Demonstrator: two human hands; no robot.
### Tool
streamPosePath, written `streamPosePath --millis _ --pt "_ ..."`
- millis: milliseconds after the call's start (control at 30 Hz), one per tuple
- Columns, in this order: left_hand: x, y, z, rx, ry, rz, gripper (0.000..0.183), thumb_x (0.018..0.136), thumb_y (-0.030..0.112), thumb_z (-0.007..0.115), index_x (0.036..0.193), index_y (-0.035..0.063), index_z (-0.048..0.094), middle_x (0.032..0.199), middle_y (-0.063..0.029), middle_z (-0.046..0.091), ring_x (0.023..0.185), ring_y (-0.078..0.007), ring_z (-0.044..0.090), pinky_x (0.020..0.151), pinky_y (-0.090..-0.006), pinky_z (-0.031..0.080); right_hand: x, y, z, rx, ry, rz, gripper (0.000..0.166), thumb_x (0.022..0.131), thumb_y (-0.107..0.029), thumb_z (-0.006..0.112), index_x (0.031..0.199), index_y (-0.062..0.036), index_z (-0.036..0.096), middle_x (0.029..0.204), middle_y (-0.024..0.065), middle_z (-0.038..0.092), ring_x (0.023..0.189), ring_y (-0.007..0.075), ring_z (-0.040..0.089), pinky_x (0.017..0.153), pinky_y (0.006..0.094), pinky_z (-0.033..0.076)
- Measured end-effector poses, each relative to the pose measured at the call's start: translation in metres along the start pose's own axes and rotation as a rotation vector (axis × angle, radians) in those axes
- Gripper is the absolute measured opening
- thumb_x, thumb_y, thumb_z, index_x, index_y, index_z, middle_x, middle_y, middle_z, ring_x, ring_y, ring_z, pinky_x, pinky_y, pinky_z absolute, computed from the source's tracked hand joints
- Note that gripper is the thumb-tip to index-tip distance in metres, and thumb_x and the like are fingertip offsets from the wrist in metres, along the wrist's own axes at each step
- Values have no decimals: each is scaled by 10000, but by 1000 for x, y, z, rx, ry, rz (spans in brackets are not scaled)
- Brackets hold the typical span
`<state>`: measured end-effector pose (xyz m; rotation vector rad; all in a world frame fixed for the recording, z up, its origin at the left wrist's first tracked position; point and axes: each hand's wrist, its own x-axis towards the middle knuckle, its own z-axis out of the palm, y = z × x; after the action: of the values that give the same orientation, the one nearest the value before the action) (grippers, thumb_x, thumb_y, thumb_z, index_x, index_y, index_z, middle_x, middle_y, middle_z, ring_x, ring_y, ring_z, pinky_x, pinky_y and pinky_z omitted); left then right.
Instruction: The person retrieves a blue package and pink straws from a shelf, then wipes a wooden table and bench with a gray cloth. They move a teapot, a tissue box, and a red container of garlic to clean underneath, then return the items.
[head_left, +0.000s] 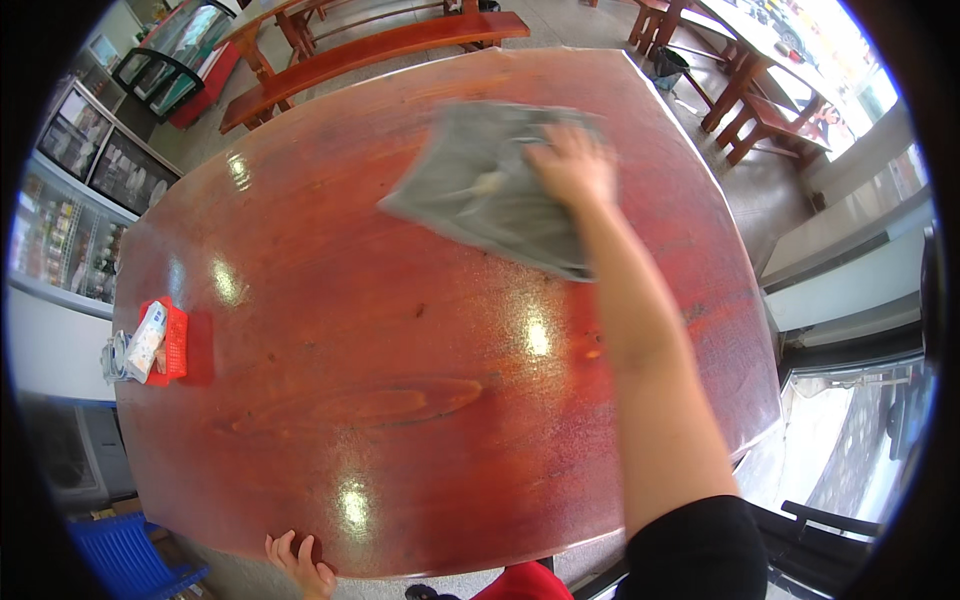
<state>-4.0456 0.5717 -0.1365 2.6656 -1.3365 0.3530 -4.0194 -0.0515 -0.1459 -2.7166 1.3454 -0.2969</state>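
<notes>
My right hand (576, 166) presses down on a grey cloth (480, 187), which is spread over the far part of a reddish-brown wooden table (322, 315). Hand and cloth are both blurred, and the fingertips are hard to make out against the fabric. The cloth fans out mostly to the left of the hand, with one corner trailing towards me. At the near edge of the table, my left hand (302, 564) rests its fingertips on the wood, fingers apart, with nothing in it.
A red plastic basket (177, 341) with a packet of tissues (147, 337) stands at the table's left edge. Beyond the table are a wooden bench (375, 56) and a display case (187, 52). A blue plastic chair (124, 555) is at lower left, glass-fronted fridges (67, 232) at left.
</notes>
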Motion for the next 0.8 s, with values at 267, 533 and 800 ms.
streamPosePath --millis 267,533,800 --pt "-32 -19 14 -29 -5 -39 346 855 348 309 950 117 547 1039 -140 462 1003 -300 416 946 -554 248 -158 302 -29 -90 8 679 585 866 -505 317 1354 -185 274 1372 95 327 1254 256 320 1006 478 232" --pt "-31 -17 9 -74 52 -37 304 786 304 430 1033 181 558 1060 -76 474 966 -249 438 917 -529 281 -353 225 -25 -470 -7 757 565 879 -457 360 1383 -293 164 1382 108 296 1239 322 323 945 590 256" --pt "-94 -61 -68 -640 75 55 347 739 158 582 1081 170 527 1104 -83 457 1018 -264 454 942 -545 253 -462 -205 -26 -47 -43 -191 668 759 -465 530 1313 -135 354 1374 244 229 1311 364 124 1048 524 37"
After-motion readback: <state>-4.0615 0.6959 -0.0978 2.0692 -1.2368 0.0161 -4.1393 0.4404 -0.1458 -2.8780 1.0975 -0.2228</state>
